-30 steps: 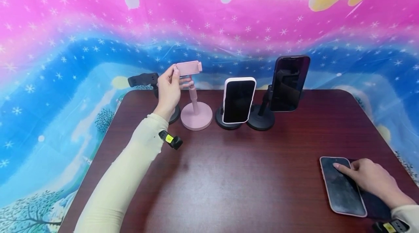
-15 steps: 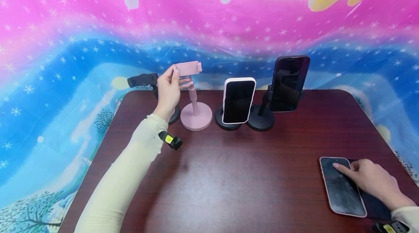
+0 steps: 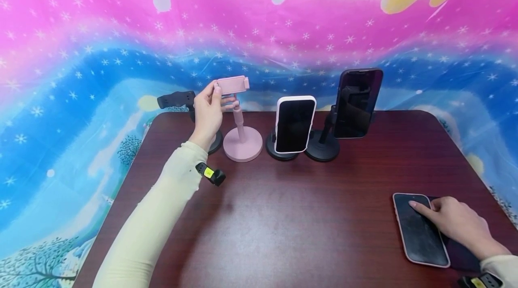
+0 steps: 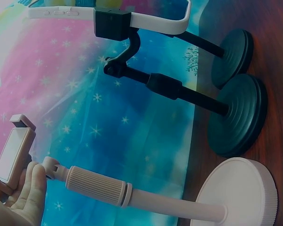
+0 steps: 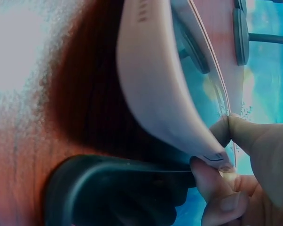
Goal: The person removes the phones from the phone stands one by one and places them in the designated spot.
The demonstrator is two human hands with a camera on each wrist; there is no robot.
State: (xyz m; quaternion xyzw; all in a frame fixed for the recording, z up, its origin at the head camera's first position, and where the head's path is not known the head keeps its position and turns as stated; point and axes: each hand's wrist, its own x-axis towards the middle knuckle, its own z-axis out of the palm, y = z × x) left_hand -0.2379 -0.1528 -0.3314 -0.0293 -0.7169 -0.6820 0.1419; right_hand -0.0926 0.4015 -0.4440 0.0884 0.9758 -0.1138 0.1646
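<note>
At the back of the table, my left hand (image 3: 208, 110) grips the clamp (image 3: 232, 85) of a pink phone stand (image 3: 243, 149) by its left end. The left wrist view shows fingers behind the clamp (image 4: 12, 157), beside the stand's joint. On the right, my right hand (image 3: 461, 222) pinches the right edge of a phone (image 3: 421, 240) in a light pinkish case, thumb on its screen. The right wrist view shows fingertips curled under the edge of this phone (image 5: 155, 75). A dark phone (image 3: 463, 254) lies beside and partly beneath it, partly hidden by the hand.
A white-cased phone (image 3: 296, 123) sits upright on a black stand in the middle. Right of it, a dark phone (image 3: 358, 103) is held on another black stand (image 3: 322, 148). A black stand (image 3: 176, 99) with a bare clamp is partly hidden behind my left hand.
My right hand and the pinkish-cased phone have shifted slightly left. The left hand and the pink stand stay as they were.
</note>
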